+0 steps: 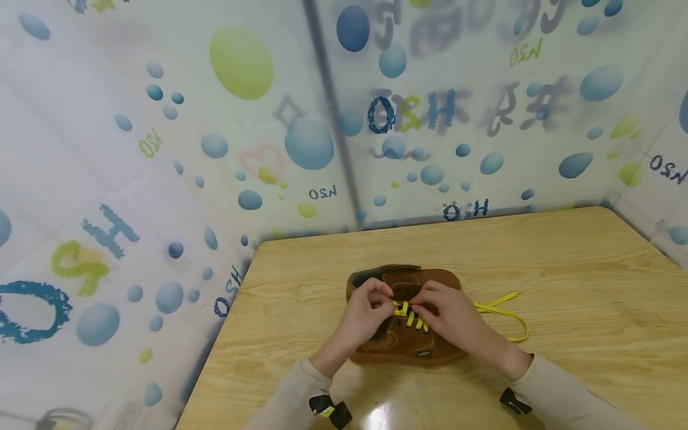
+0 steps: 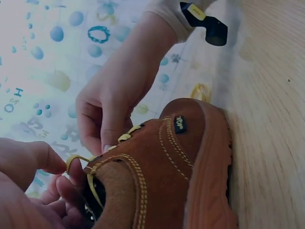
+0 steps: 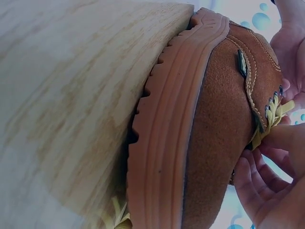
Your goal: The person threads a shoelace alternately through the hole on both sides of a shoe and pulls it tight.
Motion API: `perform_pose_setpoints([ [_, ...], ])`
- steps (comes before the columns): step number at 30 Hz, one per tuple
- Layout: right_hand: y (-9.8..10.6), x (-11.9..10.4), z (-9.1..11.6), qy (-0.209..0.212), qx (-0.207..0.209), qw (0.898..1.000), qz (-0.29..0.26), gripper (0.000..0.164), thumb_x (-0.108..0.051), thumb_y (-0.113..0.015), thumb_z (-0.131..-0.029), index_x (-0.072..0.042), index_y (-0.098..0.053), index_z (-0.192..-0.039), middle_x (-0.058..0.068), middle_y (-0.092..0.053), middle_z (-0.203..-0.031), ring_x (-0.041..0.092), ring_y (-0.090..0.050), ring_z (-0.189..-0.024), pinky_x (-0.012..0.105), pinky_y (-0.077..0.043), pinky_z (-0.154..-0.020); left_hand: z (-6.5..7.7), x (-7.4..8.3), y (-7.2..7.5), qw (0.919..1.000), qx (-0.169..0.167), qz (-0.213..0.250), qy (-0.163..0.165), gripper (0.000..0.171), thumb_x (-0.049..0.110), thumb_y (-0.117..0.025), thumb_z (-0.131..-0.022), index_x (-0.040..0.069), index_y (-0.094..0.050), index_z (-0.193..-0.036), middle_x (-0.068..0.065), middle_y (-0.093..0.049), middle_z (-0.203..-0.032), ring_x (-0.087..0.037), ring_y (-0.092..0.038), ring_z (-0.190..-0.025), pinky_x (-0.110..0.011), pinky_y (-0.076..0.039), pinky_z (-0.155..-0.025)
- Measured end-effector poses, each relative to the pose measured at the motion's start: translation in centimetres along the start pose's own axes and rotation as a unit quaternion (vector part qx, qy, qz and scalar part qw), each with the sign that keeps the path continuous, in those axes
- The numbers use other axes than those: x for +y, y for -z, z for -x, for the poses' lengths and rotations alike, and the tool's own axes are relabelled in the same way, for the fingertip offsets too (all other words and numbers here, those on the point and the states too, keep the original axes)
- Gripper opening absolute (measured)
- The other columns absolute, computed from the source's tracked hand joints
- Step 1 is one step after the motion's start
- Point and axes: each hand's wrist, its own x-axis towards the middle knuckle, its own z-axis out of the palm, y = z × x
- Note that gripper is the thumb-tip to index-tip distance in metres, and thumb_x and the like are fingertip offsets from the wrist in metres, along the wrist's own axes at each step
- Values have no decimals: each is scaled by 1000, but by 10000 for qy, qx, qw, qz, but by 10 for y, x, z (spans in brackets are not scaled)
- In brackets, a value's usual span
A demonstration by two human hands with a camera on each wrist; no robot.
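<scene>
A brown suede shoe [image 1: 400,343] sits on the table with its toe to the right. Yellow shoelace [image 1: 411,318] runs through its eyelets. At the ankle end, my left hand [image 1: 365,313] pinches the lace between thumb and forefinger; in the left wrist view a loop of lace [image 2: 76,162] rises at those fingertips. My right hand [image 1: 457,316] pinches the lace a little closer to the toe, thumb and fingers curled against the lacing, as the right wrist view shows beside the lace rows [image 3: 271,114]. Exactly which strand it holds is partly hidden by the fingers.
Loose yellow lace [image 1: 521,334] trails over the wooden table [image 1: 591,298] to the right of the toe. A patterned wall covering [image 1: 301,77] with blue and green drops rises behind the table and on its left. Black straps with small devices [image 1: 330,411] sit on both sleeves.
</scene>
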Motion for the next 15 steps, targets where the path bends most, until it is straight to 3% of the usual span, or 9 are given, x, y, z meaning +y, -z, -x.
perform_pose_setpoints([
  [4,-1,0,1,-14,40,10000,6,3,-14,-76,-86,-14,-75,-88,-8,-61,-82,-6,-42,-61,16,-38,-55,-2,1,2,9969,-385,347,588,17,5,-47,-98,-2,-56,-111,-3,-53,-79,-8,-39,-58,-22,-36,-55],
  [8,-1,0,1,-3,53,10000,1,7,-11,-77,-84,-17,-75,-88,-8,-62,-82,-5,-42,-62,16,-38,-55,-4,2,3,9916,-519,648,995,20,10,-43,-99,-1,-55,-111,5,-38,-66,-10,-25,-49,-24,-25,-45],
  [10,-1,0,1,-1,55,10000,-5,8,-11,-77,-84,-17,-75,-88,-8,-62,-82,-5,-42,-62,16,-38,-55,-4,1,4,9920,-508,688,931,19,9,-43,-99,0,-55,-111,4,-38,-64,-9,-26,-50,-24,-25,-46],
  [12,-1,1,1,-19,43,10000,-1,8,-11,-77,-84,-16,-75,-88,-8,-62,-82,-5,-42,-61,16,-39,-55,-4,0,4,9956,-456,540,615,19,7,-45,-99,2,-56,-113,2,-43,-68,-9,-30,-49,-23,-29,-47],
  [15,0,2,0,-28,18,10000,-10,7,-10,-77,-84,-16,-75,-88,-7,-62,-82,-5,-42,-61,16,-39,-55,-4,-2,6,9979,-351,527,131,23,0,-46,-97,1,-56,-118,-2,-52,-74,-8,-48,-56,-22,-44,-54],
])
